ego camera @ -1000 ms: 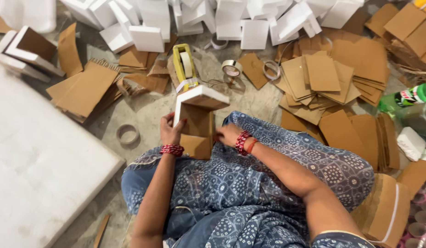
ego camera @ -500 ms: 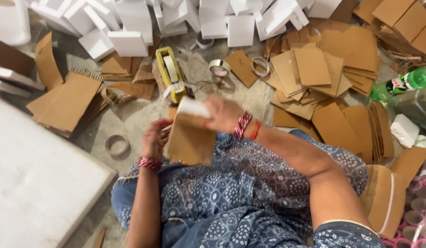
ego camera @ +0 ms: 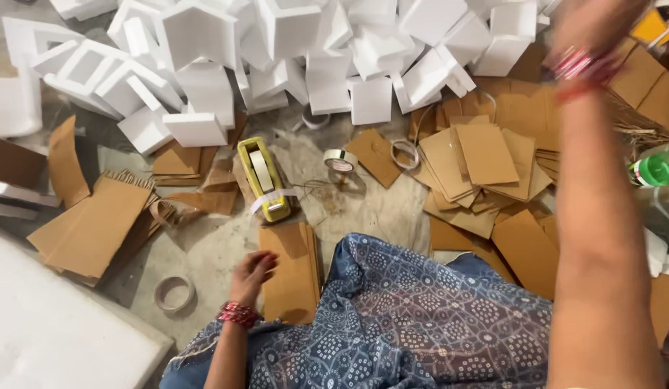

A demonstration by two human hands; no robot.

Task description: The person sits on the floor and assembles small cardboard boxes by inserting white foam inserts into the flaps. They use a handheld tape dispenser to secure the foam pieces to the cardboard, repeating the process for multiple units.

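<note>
Cardboard sheets (ego camera: pixel 293 277) stacked just under left hand (ego camera: pixel 251 270), fingers loosely curled, empty. Right hand (ego camera: pixel 590 32) flung far up, blurred, grip unclear. White boxes (ego camera: pixel 277 50) piled beyond; plenty of flats left.

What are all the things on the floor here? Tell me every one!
white foam boxes: many, white, heaped along the top
tape dispenser: one, yellow, on the floor in the middle
tape rolls: at least three, pale; two right of the dispenser, one at lower left
cardboard pieces: many, brown, piled on the right
cardboard stack: one small pile, brown, by the left hand
flat cardboard: several sheets, brown, left
bottle: one, green, right edge
white slab: one, lower left corner
patterned blue cloth: over the person's lap
left hand: blurred, at the cardboard stack, holding nothing
right hand: raised at top right, blurred
</note>
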